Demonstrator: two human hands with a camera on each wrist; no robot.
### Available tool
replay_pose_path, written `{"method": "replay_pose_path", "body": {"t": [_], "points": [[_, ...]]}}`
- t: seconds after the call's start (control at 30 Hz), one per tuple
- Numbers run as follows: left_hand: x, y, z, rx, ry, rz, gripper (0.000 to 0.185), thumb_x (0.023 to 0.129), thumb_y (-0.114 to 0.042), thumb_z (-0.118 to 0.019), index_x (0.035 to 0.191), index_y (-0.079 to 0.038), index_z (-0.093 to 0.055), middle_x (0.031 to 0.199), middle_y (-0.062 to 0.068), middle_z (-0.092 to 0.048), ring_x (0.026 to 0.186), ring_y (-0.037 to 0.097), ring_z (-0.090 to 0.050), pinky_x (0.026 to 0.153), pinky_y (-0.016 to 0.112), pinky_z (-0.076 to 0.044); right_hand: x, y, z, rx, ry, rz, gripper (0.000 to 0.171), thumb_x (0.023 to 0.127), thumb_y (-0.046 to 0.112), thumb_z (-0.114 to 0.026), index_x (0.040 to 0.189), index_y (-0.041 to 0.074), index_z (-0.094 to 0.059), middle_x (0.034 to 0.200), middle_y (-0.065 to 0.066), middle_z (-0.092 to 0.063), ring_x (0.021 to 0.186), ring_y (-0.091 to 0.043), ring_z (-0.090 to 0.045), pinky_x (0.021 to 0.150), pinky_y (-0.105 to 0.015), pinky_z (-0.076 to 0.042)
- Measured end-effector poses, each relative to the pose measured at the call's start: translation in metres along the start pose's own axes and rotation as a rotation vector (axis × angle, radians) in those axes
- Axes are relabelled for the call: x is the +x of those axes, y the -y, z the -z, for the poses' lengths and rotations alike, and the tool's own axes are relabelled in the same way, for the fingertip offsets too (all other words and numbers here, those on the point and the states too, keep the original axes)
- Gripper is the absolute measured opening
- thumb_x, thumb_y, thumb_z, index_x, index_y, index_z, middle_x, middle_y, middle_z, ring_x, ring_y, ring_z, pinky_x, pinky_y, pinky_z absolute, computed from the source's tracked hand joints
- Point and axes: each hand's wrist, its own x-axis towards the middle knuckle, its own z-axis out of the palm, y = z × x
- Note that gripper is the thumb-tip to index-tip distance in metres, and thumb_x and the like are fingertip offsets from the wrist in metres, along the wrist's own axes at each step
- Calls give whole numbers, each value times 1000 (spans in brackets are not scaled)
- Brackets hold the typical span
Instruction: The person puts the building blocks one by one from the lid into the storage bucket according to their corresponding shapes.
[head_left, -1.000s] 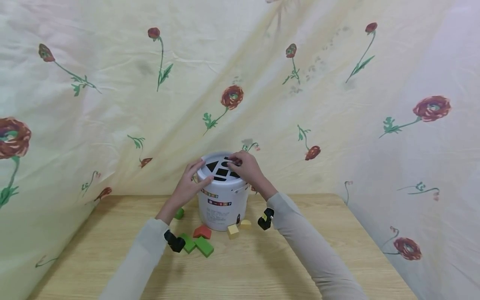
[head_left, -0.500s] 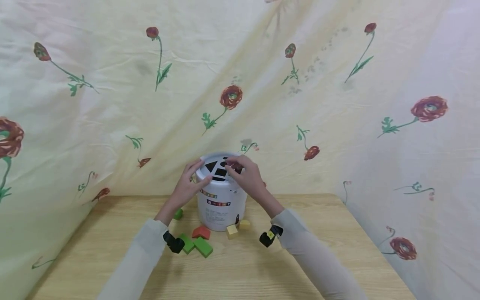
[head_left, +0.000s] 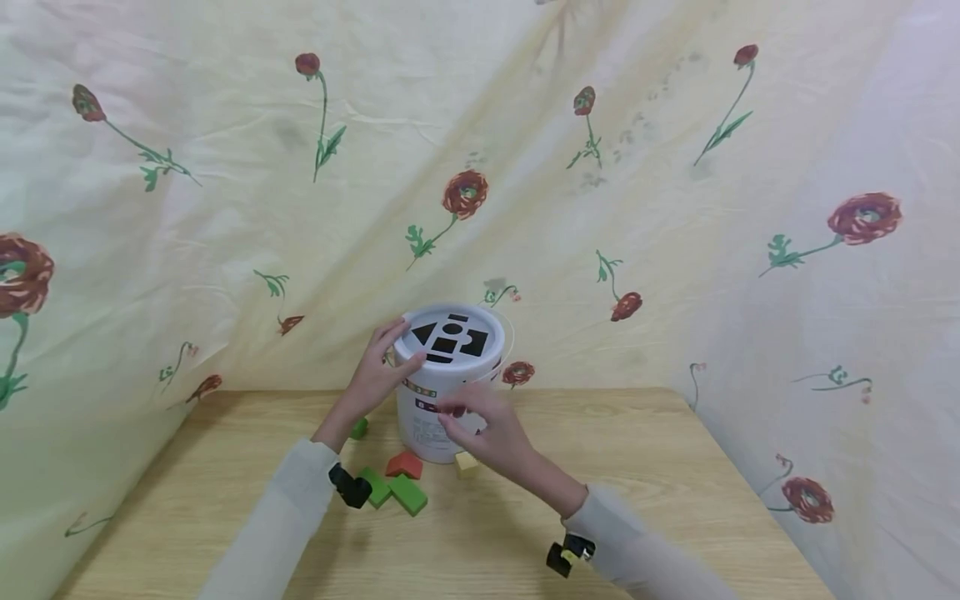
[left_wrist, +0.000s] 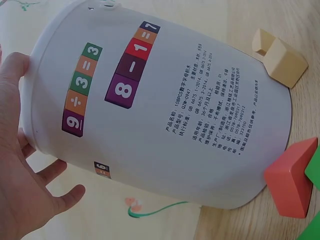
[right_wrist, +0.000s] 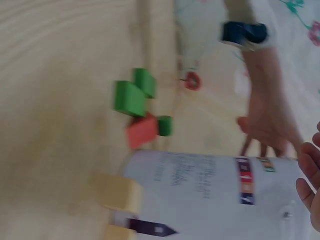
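Observation:
A white bucket (head_left: pixel 442 417) stands on the wooden table (head_left: pixel 480 542), and its lid (head_left: pixel 483 354) has black shape holes. My left hand (head_left: pixel 378 371) grips the bucket's left rim, fingers over the lid's edge and thumb on the side; in the left wrist view that hand (left_wrist: pixel 20 165) lies against the bucket (left_wrist: pixel 165 115). My right hand (head_left: pixel 483 429) hangs in front of the bucket's lower wall with loosely curled fingers and nothing visible in them. Only its fingertips (right_wrist: pixel 311 165) show in the blurred right wrist view, beside the bucket (right_wrist: pixel 210 195).
Loose blocks lie at the bucket's foot: two green ones (head_left: pixel 407 493), a red one (head_left: pixel 405 463), a yellow one (head_left: pixel 466 462) and a small green one (head_left: pixel 359 427). Flowered cloth (head_left: pixel 675 208) hangs behind and on both sides. The table's edges are near.
My right hand has come down from the lid to the front of the bucket, near the yellow block. The dark piece it held at the holes is out of sight. The left hand stayed.

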Motion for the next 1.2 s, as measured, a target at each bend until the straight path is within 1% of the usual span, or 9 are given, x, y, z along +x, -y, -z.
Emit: {"method": "replay_pose_path", "body": {"t": [0.13,0.23,0.33,0.43,0.53,0.7,0.8,0.97,1.2], "points": [[0,0,0,-2,-1,1,77,95,-47,-68,160,-21,-35,169,5,-20,152,38,-26,116,64,-37,-19,-3,-11,2,62,-19,16,90,4,-72,106,8,-75,99,-4,-73,86,-15,-66,69,-24,-59],[-1,0,0,0,-2,-9,78,95,-46,-68,160,-20,-34,169,6,-20,152,39,-26,115,64,-37,-31,-5,-19,17,118,-64,16,89,5,-73,105,8,-76,99,-4,-73,86,-15,-66,71,-22,-59],[-2,0,-1,-5,-1,-15,78,95,-45,-68,160,-19,-34,169,7,-19,152,39,-26,115,65,-38,-39,-6,-27,43,165,-117,16,88,5,-73,104,6,-76,97,-5,-73,87,-16,-66,76,-26,-61],[-2,1,-1,-7,-2,-8,77,95,-45,-68,160,-20,-34,169,7,-20,152,39,-26,115,65,-37,-46,-7,-33,58,203,-176,15,89,8,-74,103,5,-76,97,-7,-72,87,-18,-66,77,-31,-61],[-2,1,-1,-4,-5,3,77,95,-46,-68,160,-21,-35,169,5,-20,152,38,-26,116,64,-37,-51,-8,-39,59,247,-233,17,89,12,-75,104,4,-76,99,-9,-72,88,-20,-65,78,-32,-61],[-2,-2,-1,-14,-11,-1,77,95,-46,-68,160,-20,-35,168,6,-20,152,38,-27,116,64,-37,-57,-9,-48,29,354,-321,25,88,17,-78,110,7,-75,104,-8,-74,92,-17,-65,80,-27,-58],[-2,-2,0,-16,-13,-6,76,96,-45,-67,160,-19,-35,168,7,-21,151,39,-27,115,64,-38,-59,-10,-53,-2,412,-349,27,86,21,-80,110,9,-75,104,-6,-74,94,-14,-64,81,-21,-55],[-2,0,-1,-14,-17,0,76,95,-45,-68,160,-20,-36,168,6,-21,152,38,-26,116,64,-37,-63,-12,-59,-85,468,-367,31,83,30,-84,107,13,-75,103,-2,-72,92,-10,-61,77,-15,-49],[-2,0,-2,-16,-17,7,77,95,-46,-67,160,-21,-35,169,5,-20,153,38,-25,116,65,-36,-64,-15,-67,-202,524,-373,39,79,43,-86,107,18,-75,106,4,-68,90,0,-52,75,-13,-45]]}}
